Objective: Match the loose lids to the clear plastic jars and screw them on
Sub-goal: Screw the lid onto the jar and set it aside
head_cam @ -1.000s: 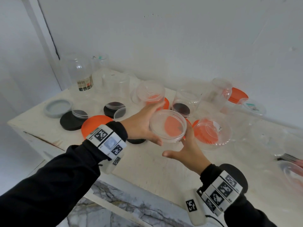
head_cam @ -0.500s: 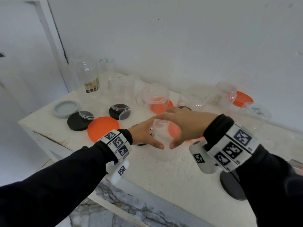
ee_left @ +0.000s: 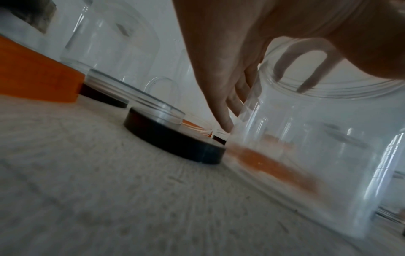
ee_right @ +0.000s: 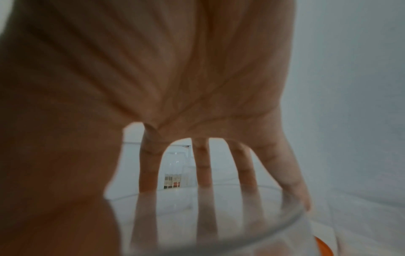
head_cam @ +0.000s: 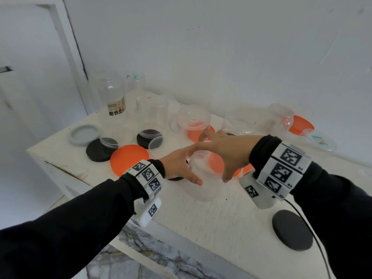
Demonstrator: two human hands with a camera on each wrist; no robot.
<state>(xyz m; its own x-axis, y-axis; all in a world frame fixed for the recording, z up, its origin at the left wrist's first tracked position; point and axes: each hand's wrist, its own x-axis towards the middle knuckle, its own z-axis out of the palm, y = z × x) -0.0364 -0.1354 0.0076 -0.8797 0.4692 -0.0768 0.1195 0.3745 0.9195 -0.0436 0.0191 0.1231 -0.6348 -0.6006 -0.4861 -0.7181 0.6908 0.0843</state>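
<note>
A clear plastic jar (head_cam: 203, 186) stands upright, mouth up, on the white table (head_cam: 201, 222) in front of me. My left hand (head_cam: 187, 168) grips its left side, thumb in front and fingers behind (ee_left: 221, 110). Over the mouth sits my right hand (head_cam: 221, 156), its spread fingers (ee_right: 203, 166) curled down round the threaded rim (ee_left: 328, 90). No lid shows on this jar. Loose lids lie around: an orange lid (head_cam: 129, 160) to the left, a black lid (ee_left: 175, 140) right beside the jar, another black lid (head_cam: 291, 230) near the front right.
Several clear jars (head_cam: 193, 121) stand along the back by the wall, some over orange or black lids. A grey lid (head_cam: 84, 134) and a black lid (head_cam: 96, 151) lie at the far left. The table edge runs close below my arms.
The jar was held up tilted between both hands; now it stands on the table. My right hand went from under it to over its mouth.
</note>
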